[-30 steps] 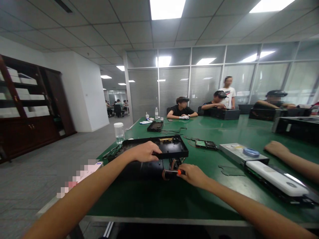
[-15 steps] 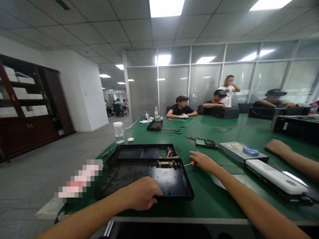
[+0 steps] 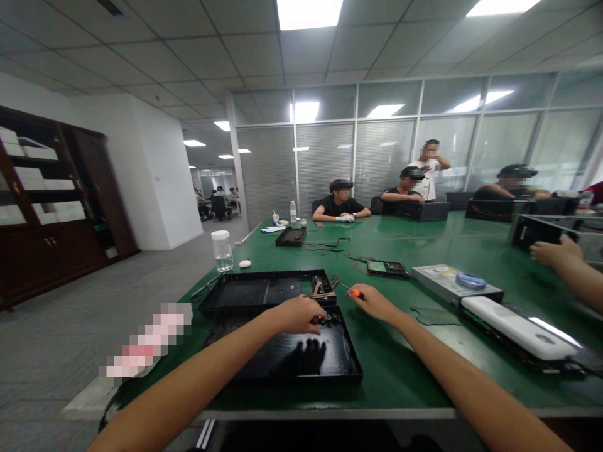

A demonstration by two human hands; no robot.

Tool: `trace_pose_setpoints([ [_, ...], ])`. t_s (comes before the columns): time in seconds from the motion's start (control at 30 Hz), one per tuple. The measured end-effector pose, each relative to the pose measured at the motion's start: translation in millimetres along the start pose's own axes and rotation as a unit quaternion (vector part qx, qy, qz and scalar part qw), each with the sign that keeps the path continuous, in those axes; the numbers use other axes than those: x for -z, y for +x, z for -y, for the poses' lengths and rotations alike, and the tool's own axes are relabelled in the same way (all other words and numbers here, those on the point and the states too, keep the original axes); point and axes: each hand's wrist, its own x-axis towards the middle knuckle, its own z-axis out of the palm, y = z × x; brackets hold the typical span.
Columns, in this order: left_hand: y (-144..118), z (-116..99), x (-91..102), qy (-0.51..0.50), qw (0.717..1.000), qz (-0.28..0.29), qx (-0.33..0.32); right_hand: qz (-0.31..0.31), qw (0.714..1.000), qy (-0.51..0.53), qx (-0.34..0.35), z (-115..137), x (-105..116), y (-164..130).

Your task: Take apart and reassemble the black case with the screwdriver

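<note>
My left hand (image 3: 299,314) is over the far edge of a black plastic panel (image 3: 330,358), beside a small metal part there. Its thumb and fingers are apart and curve downward, and the panel's gloss mirrors them. My right hand (image 3: 377,302) grips a screwdriver (image 3: 355,293) by its orange handle. The shaft points up and left, towards the ribbon cables (image 3: 323,289); I cannot tell whether its tip touches anything. Behind the panel lies a second black casing (image 3: 254,290), with those cables in its right end.
To the right are a grey metal drive (image 3: 443,282) with a blue roll (image 3: 471,280) on it and a white device (image 3: 513,329). A co-worker's hand (image 3: 556,251) is at a metal case. A jar (image 3: 222,251) and a circuit board (image 3: 386,268) stand farther back.
My left hand has moved from the panel's near edge to its far edge. The right hand and screwdriver have shifted slightly left and away from me. The co-worker's hand has risen to the case.
</note>
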Motion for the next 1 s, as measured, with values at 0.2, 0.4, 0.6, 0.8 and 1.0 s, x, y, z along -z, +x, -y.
trace_pose_setpoints([
  [0.2,25.2,24.0,-41.9,0.121,0.99,-0.063,-0.028,0.012,1.0,0.022,0.019,5.5,-0.5,-1.4],
  [0.4,18.3,24.3,-45.2,0.093,0.985,-0.136,-0.051,0.018,1.0,0.018,-0.012,18.6,3.0,-1.2],
  [0.6,36.1,20.4,-30.4,0.052,0.984,-0.158,-0.063,0.136,0.986,0.065,-0.078,38.5,-4.6,-4.7],
  [0.8,55.1,15.8,-41.6,0.066,0.986,-0.142,-0.06,0.12,0.988,0.076,-0.053,43.9,-6.6,-5.9],
  [1.0,53.8,17.1,-56.6,0.045,0.978,-0.185,-0.09,0.069,0.995,0.048,-0.054,33.8,0.8,-4.6],
])
